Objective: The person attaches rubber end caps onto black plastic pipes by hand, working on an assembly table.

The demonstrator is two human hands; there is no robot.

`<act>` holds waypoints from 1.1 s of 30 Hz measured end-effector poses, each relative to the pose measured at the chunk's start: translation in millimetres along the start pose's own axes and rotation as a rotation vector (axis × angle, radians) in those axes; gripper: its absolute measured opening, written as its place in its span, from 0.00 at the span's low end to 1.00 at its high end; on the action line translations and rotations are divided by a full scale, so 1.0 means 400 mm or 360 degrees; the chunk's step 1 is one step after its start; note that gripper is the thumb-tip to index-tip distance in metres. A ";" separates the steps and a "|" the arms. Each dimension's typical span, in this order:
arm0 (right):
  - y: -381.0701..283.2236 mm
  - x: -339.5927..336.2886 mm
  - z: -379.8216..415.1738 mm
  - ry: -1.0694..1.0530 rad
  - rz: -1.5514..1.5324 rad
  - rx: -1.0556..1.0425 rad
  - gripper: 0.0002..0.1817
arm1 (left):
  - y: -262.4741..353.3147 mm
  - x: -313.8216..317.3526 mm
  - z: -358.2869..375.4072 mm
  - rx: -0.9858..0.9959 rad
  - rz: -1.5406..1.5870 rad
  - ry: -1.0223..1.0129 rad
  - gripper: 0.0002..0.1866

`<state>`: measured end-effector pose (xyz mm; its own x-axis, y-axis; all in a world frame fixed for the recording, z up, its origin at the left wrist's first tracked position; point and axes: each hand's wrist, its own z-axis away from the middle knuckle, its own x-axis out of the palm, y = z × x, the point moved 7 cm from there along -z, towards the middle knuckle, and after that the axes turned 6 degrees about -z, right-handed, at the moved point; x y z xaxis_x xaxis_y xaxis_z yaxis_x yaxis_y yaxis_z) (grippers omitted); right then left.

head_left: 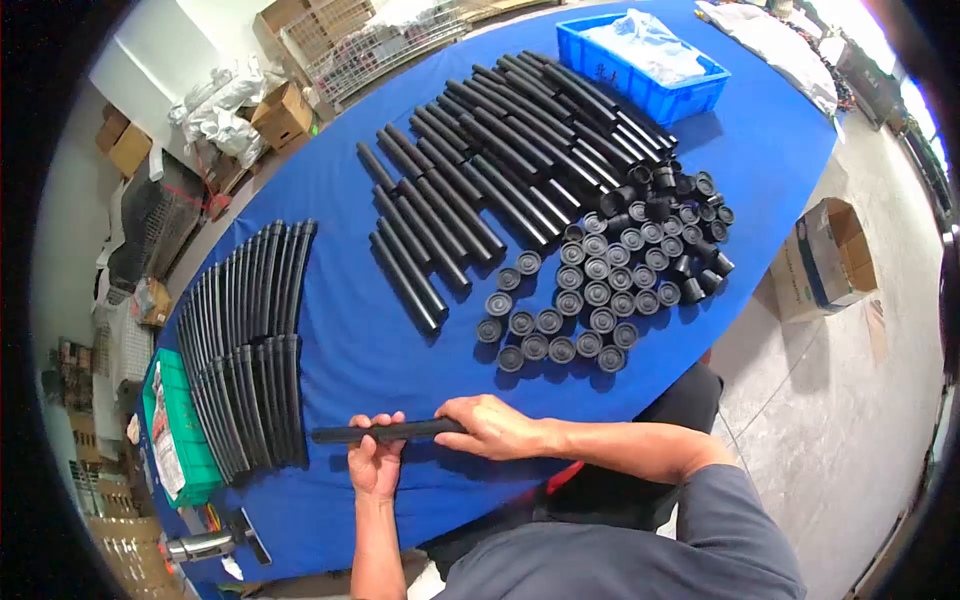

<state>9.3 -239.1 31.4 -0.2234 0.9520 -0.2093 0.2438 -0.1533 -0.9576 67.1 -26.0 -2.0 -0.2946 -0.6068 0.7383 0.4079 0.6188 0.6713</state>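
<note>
A black tube point(415, 430) lies level across both of my hands, just above the near part of the blue cloth. My left hand point(374, 458) is closed around it from below, near the left end, with fingertips showing over the top. My right hand point(490, 428) is closed on its right end and covers it, so whether a cap sits there is hidden. Beyond my hands lie several round black caps point(562, 349), some grouped flat and others heaped. Farther back are rows of loose black tubes point(470, 200). To the left, more black tubes point(245, 290) rest side by side in two rows.
A blue crate point(640, 95) with white plastic stands at the far edge of the blue table point(340, 340). At left is a green crate point(203, 430), near a metal tool point(198, 545). An open cardboard box point(825, 260) sits on the floor at right.
</note>
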 end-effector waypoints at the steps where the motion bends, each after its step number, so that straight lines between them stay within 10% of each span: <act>1: 0.002 0.006 0.001 -0.0004 0.0046 -0.0009 0.21 | -0.005 -0.003 0.003 0.0001 0.0016 -0.0011 0.16; 20: -0.038 0.015 0.017 0.0178 0.0449 -0.0338 0.19 | -0.010 0.001 0.002 -0.0087 0.0000 0.0068 0.17; 23: -0.026 0.000 0.010 -0.0235 -0.0525 0.0659 0.21 | -0.013 -0.017 0.001 -0.0066 0.0045 0.0014 0.16; 33: -0.031 -0.010 -0.002 -0.0029 -0.0268 0.0346 0.21 | -0.009 -0.002 0.001 -0.0054 0.0038 0.0011 0.18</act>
<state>7.8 -240.7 44.0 -0.2613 0.9642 -0.0450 -0.0060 -0.0482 -0.9988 65.5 -27.5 -5.1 -0.2783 -0.5955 0.7536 0.4441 0.6159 0.6507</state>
